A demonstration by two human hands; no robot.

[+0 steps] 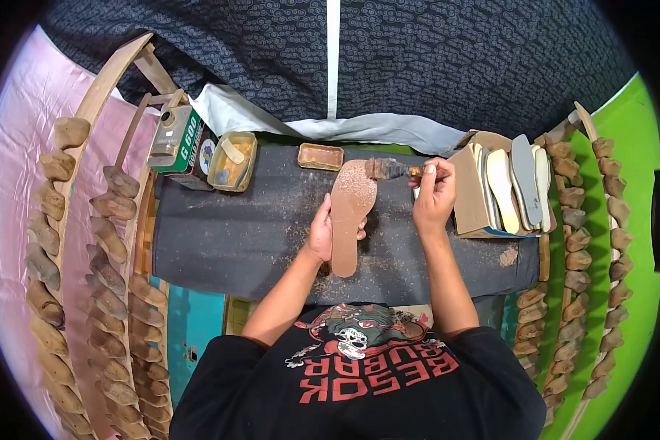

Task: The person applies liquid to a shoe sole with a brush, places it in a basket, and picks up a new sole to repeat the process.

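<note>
My left hand [321, 233] is closed round the lower middle of a brown shoe sole [353, 220], thumb on one edge and fingertips on the other. The sole is held above the dark work table, its wide end pointing away from me. That wide end looks wet and shiny. In my right hand [435, 194] is a brush [392, 169], pinched by its handle. The dark bristles reach the right edge of the sole's wide end. A small rectangular tray [320, 156] with brown contents stands just behind the sole.
A G 600 can [176, 150] and a yellowish tub [232, 165] stand at the back left. At right, a cardboard box [471, 192] holds several insoles [522, 183]. Crumbs litter the dark cloth [227, 227]. Racks of wooden shoe lasts [110, 242] flank both sides.
</note>
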